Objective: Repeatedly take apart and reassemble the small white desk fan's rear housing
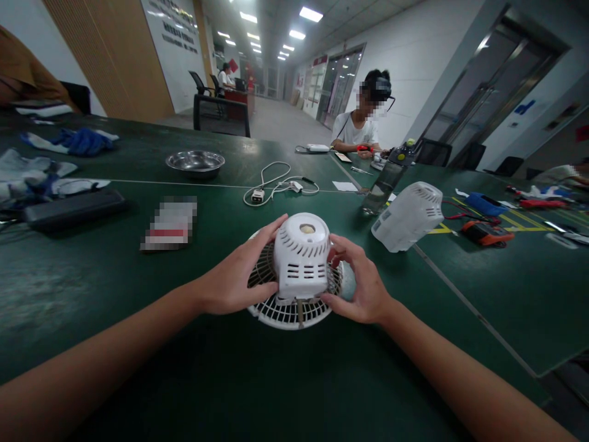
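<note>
A white fan motor housing (304, 255) with vent slots sits on the round white fan grille (280, 316), which lies on the green table in front of me. From the left side, my left hand (242, 273) grips the housing, its thumb at the lower edge and fingers behind. Opposite it, my right hand (361, 282) holds the other side, with curled fingers and the thumb near the bottom rim. The far part of the grille is hidden by the housing and hands.
Beyond my hands lies a white cable (271, 187); a metal bowl (196, 161) is further left. To the right are a tilted clear bottle (386, 181), a white plastic housing (407, 218) and an orange-black multimeter (485, 233). Across the table sits a person (356, 129).
</note>
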A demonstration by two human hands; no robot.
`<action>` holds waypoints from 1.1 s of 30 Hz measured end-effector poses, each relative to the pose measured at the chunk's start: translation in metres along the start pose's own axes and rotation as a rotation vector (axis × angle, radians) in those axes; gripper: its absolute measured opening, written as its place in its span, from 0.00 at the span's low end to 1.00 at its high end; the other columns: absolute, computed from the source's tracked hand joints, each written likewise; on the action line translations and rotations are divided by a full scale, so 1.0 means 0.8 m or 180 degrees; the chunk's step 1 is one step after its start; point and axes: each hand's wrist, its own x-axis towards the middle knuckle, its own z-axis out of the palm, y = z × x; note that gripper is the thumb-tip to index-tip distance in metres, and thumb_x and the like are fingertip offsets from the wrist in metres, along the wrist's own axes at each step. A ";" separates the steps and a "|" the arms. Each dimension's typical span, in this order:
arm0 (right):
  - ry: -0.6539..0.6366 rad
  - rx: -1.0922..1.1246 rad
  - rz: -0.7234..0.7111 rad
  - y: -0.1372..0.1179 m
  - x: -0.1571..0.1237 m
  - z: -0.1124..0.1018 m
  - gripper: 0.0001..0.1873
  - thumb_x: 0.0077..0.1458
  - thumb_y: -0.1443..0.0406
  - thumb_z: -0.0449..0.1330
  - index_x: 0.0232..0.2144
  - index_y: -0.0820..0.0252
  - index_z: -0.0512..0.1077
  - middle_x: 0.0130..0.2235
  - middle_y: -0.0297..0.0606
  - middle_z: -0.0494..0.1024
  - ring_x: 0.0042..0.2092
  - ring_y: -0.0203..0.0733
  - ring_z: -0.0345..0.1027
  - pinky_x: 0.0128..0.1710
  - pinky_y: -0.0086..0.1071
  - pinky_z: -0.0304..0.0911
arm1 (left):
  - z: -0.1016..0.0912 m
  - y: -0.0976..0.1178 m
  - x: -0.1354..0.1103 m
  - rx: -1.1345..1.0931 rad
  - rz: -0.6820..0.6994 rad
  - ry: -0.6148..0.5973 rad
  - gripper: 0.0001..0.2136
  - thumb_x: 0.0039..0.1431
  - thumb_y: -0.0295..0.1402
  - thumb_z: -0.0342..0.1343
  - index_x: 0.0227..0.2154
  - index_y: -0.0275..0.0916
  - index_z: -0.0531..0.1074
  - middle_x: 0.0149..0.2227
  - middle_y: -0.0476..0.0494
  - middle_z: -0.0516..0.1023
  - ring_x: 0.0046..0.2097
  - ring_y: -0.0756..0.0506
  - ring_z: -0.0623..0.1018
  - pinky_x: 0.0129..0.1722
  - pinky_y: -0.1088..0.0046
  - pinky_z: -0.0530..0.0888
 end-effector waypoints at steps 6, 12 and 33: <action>-0.0204 0.0000 0.0049 0.007 0.001 0.002 0.57 0.50 0.56 0.69 0.72 0.41 0.41 0.69 0.44 0.57 0.61 0.59 0.63 0.54 0.55 0.70 | 0.007 0.003 0.000 0.0318 0.0062 -0.0024 0.61 0.49 0.46 0.70 0.73 0.52 0.29 0.74 0.33 0.51 0.69 0.22 0.60 0.66 0.35 0.60; -0.0297 -0.0216 0.0051 0.001 0.001 0.008 0.59 0.50 0.57 0.68 0.73 0.41 0.37 0.71 0.43 0.55 0.67 0.63 0.58 0.62 0.61 0.62 | 0.017 0.006 -0.001 0.0599 0.0116 0.0307 0.57 0.47 0.45 0.71 0.72 0.52 0.39 0.69 0.32 0.61 0.60 0.26 0.72 0.59 0.42 0.72; -0.0718 -0.0166 0.0294 -0.005 0.015 -0.007 0.60 0.46 0.57 0.74 0.71 0.43 0.41 0.69 0.45 0.58 0.65 0.60 0.60 0.63 0.58 0.63 | 0.001 -0.006 -0.001 0.0911 -0.0043 -0.0183 0.57 0.43 0.54 0.71 0.71 0.50 0.44 0.71 0.32 0.58 0.66 0.23 0.67 0.63 0.36 0.66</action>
